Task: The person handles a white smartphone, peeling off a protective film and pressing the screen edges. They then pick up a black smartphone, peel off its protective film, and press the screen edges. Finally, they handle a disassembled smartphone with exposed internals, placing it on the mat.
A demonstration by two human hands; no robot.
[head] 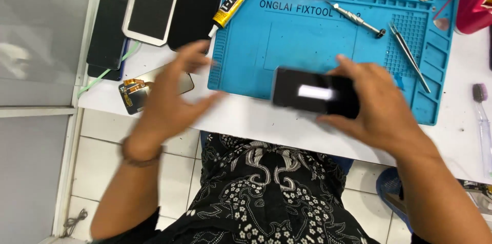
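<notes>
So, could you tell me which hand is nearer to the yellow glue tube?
Left. The left hand hovers open just below the yellow glue tube; the right hand is farther off, holding the dark phone.

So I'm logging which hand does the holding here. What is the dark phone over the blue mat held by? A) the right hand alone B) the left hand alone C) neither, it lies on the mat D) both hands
A: the right hand wraps its fingers around the dark phone above the blue mat, while the left hand is open, blurred, and apart from it.
</notes>
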